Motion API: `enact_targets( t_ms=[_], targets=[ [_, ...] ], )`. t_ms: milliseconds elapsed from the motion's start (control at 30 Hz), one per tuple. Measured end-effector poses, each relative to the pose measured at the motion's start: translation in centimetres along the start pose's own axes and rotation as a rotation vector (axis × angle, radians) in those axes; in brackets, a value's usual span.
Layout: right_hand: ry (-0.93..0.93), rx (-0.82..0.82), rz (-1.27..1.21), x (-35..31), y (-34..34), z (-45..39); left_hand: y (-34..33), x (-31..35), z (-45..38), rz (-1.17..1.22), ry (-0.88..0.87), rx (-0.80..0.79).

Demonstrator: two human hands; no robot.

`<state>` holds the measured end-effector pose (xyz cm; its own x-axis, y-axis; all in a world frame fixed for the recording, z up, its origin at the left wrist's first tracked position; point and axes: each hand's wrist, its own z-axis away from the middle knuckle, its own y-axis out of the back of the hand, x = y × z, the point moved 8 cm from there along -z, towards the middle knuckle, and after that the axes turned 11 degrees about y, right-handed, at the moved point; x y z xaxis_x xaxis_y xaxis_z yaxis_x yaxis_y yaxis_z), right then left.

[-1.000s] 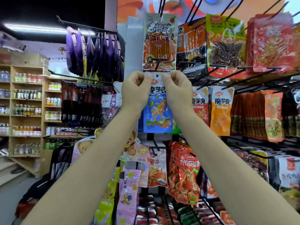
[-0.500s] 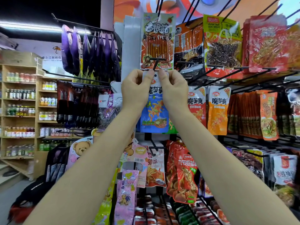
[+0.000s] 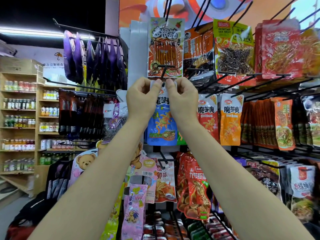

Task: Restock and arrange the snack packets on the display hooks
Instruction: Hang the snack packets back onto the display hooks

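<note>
A blue snack packet (image 3: pixel 161 125) is hanging upright at the centre of the rack, showing orange squid-like artwork, a bowl picture near its base and large dark Chinese characters on a white upper band. Its white top edge is sitting right at the tip of a black display hook (image 3: pixel 163 76). The left hand (image 3: pixel 142 98) is pinching the packet's top corner at 10 o'clock; the right hand (image 3: pixel 181 97) is pinching the corner at 2 o'clock, fingers curled. At 12 o'clock an orange stick-snack packet (image 3: pixel 165 49) is hanging. At 3 o'clock are hanging a red packet (image 3: pixel 207 116) and an orange packet (image 3: pixel 230 120) with the same characters. At 1 o'clock a yellow packet (image 3: pixel 233 47) is reading "VEGETARIAN MEAT". At 6 o'clock a pink card (image 3: pixel 149 168) is reading "Teddy".
</note>
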<state>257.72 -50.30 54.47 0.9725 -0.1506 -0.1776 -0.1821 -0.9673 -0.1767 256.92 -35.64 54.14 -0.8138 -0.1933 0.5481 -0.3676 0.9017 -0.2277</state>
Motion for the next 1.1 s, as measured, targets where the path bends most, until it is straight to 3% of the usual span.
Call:
enact_targets(
  t_ms=[167,267,333,433,500,533,700,933,1100],
  targets=[
    [-0.068,-0.183,0.156,1.6,-0.7,0.5,0.3,-2.1,-0.3,-0.160,0.014,0.002],
    [-0.142,-0.365,0.362,3.0,-0.6,0.4,1.2,-4.6,-1.1,-0.282,0.095,0.005],
    [-0.082,-0.431,0.515,2.8,-0.3,0.3,2.1,-5.0,-0.7,-0.379,0.075,0.026],
    [0.231,-0.525,0.748,1.0,-0.3,1.2,2.5,-2.7,1.7,-0.645,-0.311,0.078],
    [0.528,-0.602,0.896,-0.1,-0.4,2.1,1.4,-2.5,3.5,-0.823,-0.591,-0.003],
    [0.632,-0.655,0.944,-0.2,-0.4,2.4,0.7,-3.3,3.8,-0.915,-0.637,-0.070],
    [0.583,-1.053,1.077,4.7,-0.8,3.2,0.0,-7.8,2.7,-1.130,-0.457,-0.271],
    [0.602,-1.092,1.084,6.9,-1.4,3.7,-0.5,-10.1,2.1,-1.222,-0.429,-0.260],
    [0.578,-1.054,0.938,5.1,-0.9,4.0,0.0,-8.7,2.7,-1.161,-0.310,-0.338]
  ],
)
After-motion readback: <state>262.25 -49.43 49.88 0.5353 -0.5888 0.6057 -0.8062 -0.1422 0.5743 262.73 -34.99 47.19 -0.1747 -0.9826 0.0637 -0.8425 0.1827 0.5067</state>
